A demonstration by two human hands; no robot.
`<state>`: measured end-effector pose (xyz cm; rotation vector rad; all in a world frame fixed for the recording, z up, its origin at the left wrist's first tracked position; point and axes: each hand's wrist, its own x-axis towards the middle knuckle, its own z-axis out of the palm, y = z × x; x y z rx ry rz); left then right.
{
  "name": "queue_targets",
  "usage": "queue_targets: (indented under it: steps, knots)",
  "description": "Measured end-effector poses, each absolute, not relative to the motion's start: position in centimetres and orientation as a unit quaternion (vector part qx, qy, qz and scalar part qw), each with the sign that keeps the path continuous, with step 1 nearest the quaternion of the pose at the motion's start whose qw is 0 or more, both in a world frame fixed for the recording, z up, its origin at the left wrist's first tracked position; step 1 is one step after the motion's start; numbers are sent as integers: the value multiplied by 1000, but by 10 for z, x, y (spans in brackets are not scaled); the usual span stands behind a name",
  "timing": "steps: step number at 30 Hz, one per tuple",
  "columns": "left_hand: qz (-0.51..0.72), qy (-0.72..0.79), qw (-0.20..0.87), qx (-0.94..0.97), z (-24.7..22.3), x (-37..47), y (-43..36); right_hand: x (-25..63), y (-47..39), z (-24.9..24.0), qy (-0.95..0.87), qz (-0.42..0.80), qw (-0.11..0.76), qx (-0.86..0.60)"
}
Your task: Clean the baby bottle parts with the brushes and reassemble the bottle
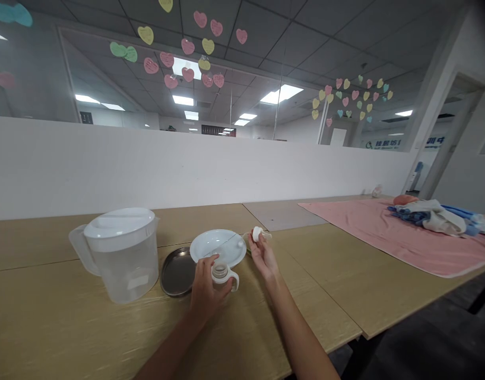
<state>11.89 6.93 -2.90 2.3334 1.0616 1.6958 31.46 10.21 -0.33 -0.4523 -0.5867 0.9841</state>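
Observation:
My left hand (pixel 206 287) is wrapped round a small clear bottle (pixel 219 271) with a white ring handle at its right side; its mouth is uncovered. To the right, my right hand (pixel 263 254) pinches a white cap (pixel 257 233) with a clear teat-like tip pointing right. Just behind the bottle sits a white bowl (pixel 198 245), with something clear and thin lying across it. A dark metal tray (pixel 178 273) is partly under the bowl at the left. Part of something green shows between the bowl and my right hand.
A large clear pitcher (pixel 125 264) with a white lid stands at the left. A pink cloth (pixel 369 232) covers the table's right side, with a heap of blue and white fabric (pixel 440 217) on it. A white wall (pixel 187 174) rises behind the table.

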Motion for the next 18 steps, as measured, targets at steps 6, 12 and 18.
queue_targets:
  steps: [6,12,18]
  knots:
    - [557,347,25,754,-27,119,68,316,103,-4,-264,454,823,-218]
    - [550,352,44,756,-28,119,68,309,100,-1,-307,423,809,-268]
    - [552,344,40,758,-29,119,69,290,99,-7,-422,291,749,-420]
